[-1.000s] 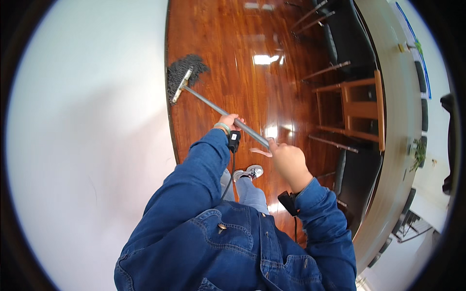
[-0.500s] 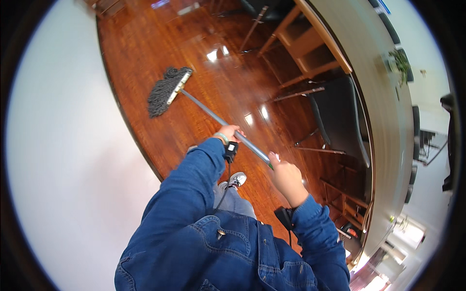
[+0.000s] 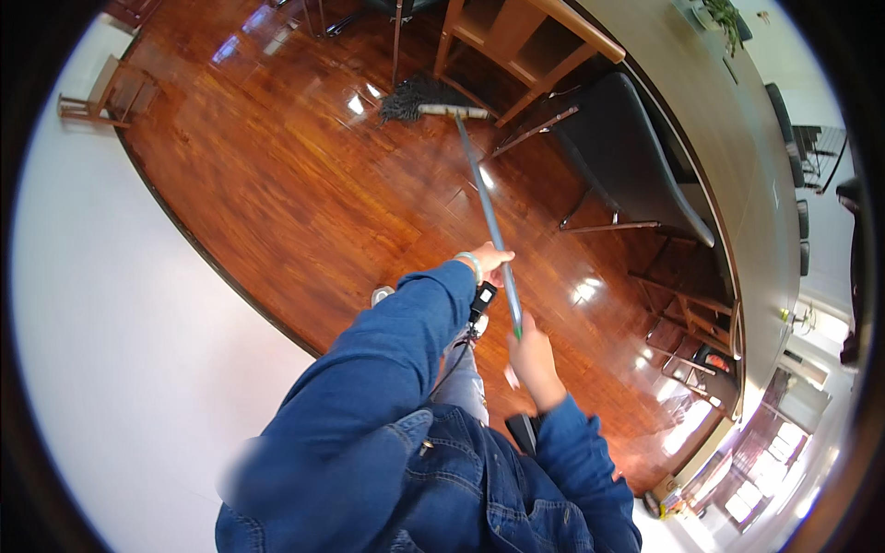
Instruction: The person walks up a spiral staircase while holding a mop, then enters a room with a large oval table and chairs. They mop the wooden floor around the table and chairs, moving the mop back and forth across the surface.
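Note:
A mop (image 3: 489,210) with a long grey-blue pole slants away from me over the shiny reddish-brown wooden floor (image 3: 267,194). Its dark grey string head, on a pale clamp bar, lies on the floor close to the legs of a wooden chair (image 3: 530,41). My left hand (image 3: 489,261) grips the pole around its middle, a pale bracelet at the wrist. Nearer to me, my right hand (image 3: 534,355) is closed around the pole's upper end, beside a green band.
A black chair (image 3: 618,147) with metal legs stands right of the pole, by a long light-topped table (image 3: 728,166). A white wall (image 3: 138,350) curves along the left. A small wooden stool (image 3: 111,92) stands at the far left, against that wall.
The mop head has swung from the left near the wall to the right and farther off, beside the chairs. Both hands keep hold of the pole, and the view has turned.

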`<state>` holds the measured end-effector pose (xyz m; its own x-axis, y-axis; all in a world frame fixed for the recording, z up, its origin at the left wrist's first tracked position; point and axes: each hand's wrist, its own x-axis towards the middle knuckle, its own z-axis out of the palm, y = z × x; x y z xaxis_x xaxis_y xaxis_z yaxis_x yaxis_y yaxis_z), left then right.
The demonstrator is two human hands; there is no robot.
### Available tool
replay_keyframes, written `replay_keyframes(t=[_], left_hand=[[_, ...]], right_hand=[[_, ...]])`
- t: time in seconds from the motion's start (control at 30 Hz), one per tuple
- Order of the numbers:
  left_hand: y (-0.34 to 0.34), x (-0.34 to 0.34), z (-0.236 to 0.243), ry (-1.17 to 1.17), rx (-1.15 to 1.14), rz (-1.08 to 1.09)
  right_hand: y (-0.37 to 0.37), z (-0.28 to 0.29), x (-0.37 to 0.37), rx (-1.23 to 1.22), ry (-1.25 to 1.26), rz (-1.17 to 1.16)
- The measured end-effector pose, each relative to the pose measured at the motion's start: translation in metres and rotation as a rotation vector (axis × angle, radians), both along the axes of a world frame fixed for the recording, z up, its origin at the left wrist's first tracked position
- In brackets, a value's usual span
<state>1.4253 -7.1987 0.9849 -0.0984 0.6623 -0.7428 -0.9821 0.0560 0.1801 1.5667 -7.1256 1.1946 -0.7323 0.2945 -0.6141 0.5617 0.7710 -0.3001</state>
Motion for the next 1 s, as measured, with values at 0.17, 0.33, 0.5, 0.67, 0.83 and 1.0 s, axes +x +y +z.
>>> replay_keyframes(t=[0.17, 0.33, 0.5, 0.67, 0.83, 1.0], left_hand=[[-0.076, -0.006, 0.015, -0.048, -0.026, 0.024], [-0.069, 0.012, 0.017, -0.017, -0.158, 0.004], [0.005, 0.061, 0.018, -0.128, -0.12, 0.15], [0.111, 0.101, 0.009, -0.249, -0.196, 0.449], [0.24, 0.133, 0.013, -0.336, -0.082, 0.498], [0.338, 0.139, -0.007, -0.63, 0.331, 0.811]], right_hand=[[0.013, -0.045, -0.036, 0.073, 0.023, -0.051], [0.012, -0.043, -0.023, -0.005, 0.07, 0.037], [0.05, 0.001, 0.039, -0.104, 0.048, 0.121], [0.152, 0.065, 0.087, -0.098, -0.122, 0.281], [0.273, 0.162, 0.073, 0.147, -0.211, 0.45], [0.301, 0.235, 0.028, 0.587, -0.258, 0.762]])
